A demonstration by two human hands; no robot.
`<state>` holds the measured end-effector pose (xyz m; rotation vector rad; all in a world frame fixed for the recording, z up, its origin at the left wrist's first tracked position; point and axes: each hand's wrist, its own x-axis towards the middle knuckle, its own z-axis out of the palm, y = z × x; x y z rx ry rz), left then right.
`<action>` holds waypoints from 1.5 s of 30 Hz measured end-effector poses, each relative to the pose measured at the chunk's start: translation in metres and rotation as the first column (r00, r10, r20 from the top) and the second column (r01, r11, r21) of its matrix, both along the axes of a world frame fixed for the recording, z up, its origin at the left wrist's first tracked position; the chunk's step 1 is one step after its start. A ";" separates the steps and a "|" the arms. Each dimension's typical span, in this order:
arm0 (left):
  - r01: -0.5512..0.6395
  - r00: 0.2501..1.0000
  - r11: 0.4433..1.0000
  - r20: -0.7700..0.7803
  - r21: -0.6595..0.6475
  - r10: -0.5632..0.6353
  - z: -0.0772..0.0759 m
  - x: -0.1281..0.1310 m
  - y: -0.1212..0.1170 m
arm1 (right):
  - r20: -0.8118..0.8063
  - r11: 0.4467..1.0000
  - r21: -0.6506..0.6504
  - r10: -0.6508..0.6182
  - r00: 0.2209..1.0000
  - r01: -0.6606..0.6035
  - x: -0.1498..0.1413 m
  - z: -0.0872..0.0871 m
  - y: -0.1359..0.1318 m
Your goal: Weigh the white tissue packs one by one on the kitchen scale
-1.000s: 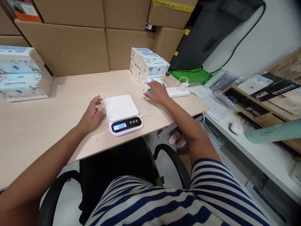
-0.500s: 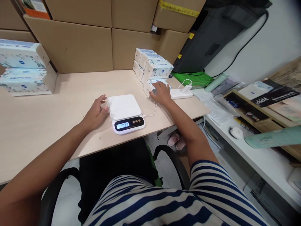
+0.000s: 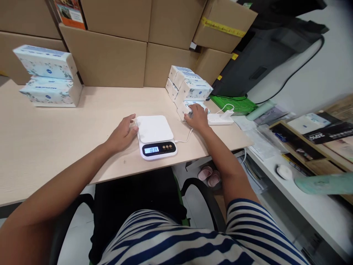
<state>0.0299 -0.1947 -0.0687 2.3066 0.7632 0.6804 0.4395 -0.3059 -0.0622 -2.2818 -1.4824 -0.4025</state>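
Note:
A white kitchen scale (image 3: 154,129) lies near the table's front edge, its platform bare and its display (image 3: 152,150) lit with digits. Beside the scale's left edge is my left hand (image 3: 122,134), fingers loosely curved and apart, thumb close to the platform; whether it touches cannot be made out. My right hand (image 3: 199,118) is closed over the front lower tissue pack (image 3: 184,109), which partly hides behind the fingers. Several more white floral tissue packs (image 3: 197,90) are stacked just behind and above that one.
Another stack of tissue packs (image 3: 52,92) stands at the table's left. Cardboard boxes (image 3: 110,59) line the back. A white power strip (image 3: 219,119) and the scale's cable (image 3: 186,138) lie at the right. A side shelf (image 3: 275,162) holds a mouse and a green cylinder.
The view has swung left, so everything appears farther right and slightly lower. The last display digit has changed. Both hands keep about the same places at the scale and the tissue pack.

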 end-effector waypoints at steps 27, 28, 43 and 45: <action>-0.022 1.000 1.000 -0.001 -0.007 0.022 0.000 -0.001 -0.004 | 0.020 0.985 -0.073 0.159 0.987 -0.157 -0.040 -0.003 -0.017; -0.021 1.000 1.000 0.005 0.000 0.021 0.000 -0.001 -0.003 | 0.027 0.976 -0.095 0.198 0.980 -0.195 -0.046 -0.001 -0.016; -0.015 1.000 1.000 -0.012 0.006 0.015 0.000 -0.004 0.000 | 0.006 0.847 -0.322 0.449 0.893 -0.424 -0.070 0.035 0.131; 0.025 1.000 1.000 -0.012 0.017 -0.025 -0.004 -0.007 0.001 | 0.001 0.864 -0.301 0.423 0.906 -0.403 -0.063 0.034 0.159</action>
